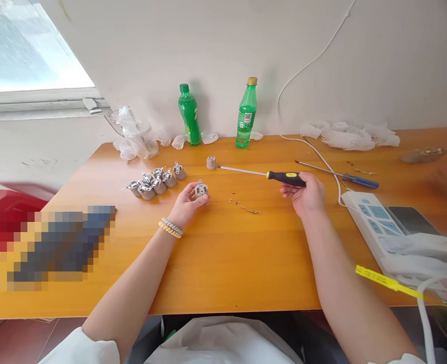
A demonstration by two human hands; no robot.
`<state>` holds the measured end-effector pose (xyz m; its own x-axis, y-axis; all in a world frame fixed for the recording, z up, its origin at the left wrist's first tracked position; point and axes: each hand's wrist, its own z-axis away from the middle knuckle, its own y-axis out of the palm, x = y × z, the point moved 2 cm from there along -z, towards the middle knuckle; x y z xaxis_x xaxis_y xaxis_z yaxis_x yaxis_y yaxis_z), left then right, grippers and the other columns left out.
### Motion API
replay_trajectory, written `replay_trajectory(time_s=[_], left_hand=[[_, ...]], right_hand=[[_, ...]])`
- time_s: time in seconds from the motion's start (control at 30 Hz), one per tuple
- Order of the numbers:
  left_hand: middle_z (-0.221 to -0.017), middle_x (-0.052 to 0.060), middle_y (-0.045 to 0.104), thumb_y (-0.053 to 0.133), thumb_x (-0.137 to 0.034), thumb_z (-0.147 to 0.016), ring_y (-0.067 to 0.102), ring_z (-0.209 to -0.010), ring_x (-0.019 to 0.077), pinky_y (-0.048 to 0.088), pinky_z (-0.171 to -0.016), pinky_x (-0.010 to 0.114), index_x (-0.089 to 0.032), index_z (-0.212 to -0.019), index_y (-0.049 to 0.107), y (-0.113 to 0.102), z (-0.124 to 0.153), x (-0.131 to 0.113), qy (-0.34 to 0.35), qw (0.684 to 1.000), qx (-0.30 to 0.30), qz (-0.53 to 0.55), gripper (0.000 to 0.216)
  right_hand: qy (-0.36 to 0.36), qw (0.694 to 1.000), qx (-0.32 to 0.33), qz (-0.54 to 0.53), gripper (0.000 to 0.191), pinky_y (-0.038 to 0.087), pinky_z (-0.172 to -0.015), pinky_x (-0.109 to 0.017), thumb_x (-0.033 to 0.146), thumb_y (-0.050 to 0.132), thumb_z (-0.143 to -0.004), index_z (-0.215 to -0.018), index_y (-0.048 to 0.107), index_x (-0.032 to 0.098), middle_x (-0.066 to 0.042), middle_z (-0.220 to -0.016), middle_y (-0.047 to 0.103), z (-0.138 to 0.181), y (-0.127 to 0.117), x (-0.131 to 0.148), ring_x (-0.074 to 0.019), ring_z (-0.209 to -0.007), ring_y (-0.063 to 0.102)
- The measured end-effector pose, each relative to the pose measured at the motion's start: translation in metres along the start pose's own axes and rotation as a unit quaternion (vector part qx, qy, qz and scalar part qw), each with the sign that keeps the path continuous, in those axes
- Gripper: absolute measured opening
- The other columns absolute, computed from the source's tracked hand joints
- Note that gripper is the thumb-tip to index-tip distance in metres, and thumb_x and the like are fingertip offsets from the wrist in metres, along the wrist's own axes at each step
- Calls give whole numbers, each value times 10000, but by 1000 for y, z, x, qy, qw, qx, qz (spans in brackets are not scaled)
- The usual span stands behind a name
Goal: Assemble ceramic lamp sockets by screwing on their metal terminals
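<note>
The room is brightly lit by daylight from the window point(22, 45); far from the window, the right edge is blurred and bent

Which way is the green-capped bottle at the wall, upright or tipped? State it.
Upright. The green-capped bottle stands on its base on the table against the wall, cap on top, beside the yellow-capped bottle, also standing.

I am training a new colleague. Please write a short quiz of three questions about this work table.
1. True or false: the right hand holds the black-and-yellow screwdriver.
2. What does the left hand hold? A) green bottle B) small grey fitting C) power strip
3. Which tool lies unheld beside the white cable?

Key: 1 true. 2 B. 3 the blue-handled screwdriver.
</note>
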<state>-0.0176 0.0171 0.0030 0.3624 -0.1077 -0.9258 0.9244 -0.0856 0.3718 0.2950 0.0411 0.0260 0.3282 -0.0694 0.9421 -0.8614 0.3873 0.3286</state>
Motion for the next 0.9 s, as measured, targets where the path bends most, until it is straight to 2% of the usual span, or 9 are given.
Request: replay_trajectory(time_s=[0.1, 0.33, 0.47, 0.7, 0.8, 0.9], left_hand=[[-966, 50, 620, 775, -242, -662, 610, -853, 148, 480, -797, 310, -174, -957, 513, 0, 1, 2, -1, 1000, 6, -15, 400], [-812, -19, 535, 715, -215, -699, 507, -663, 98, 453, -616, 251, -198, -942, 491, 1, 4, -2, 12, 997, 12, -79, 331], [-792, -9, 514, 702, -228, -720, 496, -645, 101, 439, -620, 249, -195, -991, 528, -3, 4, -1, 19, 989, 30, -144, 323], [-835, 8, 535, 682, -231, -733, 486, -667, 110, 405, -626, 239, -206, -1056, 537, -4, 6, 0, 25, 979, 48, -198, 355], [-869, 25, 574, 695, -213, -706, 506, -716, 129, 410, -686, 253, -201, -1042, 560, -4, 7, -2, 45, 973, 46, -220, 362], [-786, 8, 564, 699, -200, -685, 455, -632, 120, 381, -643, 252, -204, -1034, 596, -5, 8, -5, 77, 959, 53, -268, 364]], right_hand=[[0, 1000, 3, 2, 95, 431, -324, -260, 271, 507, -681, -720, 520, 186, -69, -542, 678, 3, 2, 3, -200, -396, 611], [2, 1000, 20, 14, 135, 429, -336, -259, 283, 519, -686, -739, 555, 164, -92, -566, 685, 3, 3, 2, -201, -406, 612], [-6, 999, 37, 19, 139, 428, -348, -259, 304, 541, -670, -732, 551, 179, -85, -566, 686, 5, 3, 3, -198, -411, 613], [-35, 997, 57, 27, 107, 404, -318, -288, 322, 530, -667, -700, 593, 242, -35, -567, 683, 12, 7, 9, -197, -389, 584], [-40, 998, 54, 22, 122, 379, -285, -289, 287, 504, -649, -680, 615, 244, -25, -537, 662, 16, 9, 13, -199, -362, 567], [-41, 998, 53, 7, 127, 354, -254, -282, 266, 509, -594, -634, 619, 218, -15, -465, 604, 18, 10, 15, -199, -324, 547]])
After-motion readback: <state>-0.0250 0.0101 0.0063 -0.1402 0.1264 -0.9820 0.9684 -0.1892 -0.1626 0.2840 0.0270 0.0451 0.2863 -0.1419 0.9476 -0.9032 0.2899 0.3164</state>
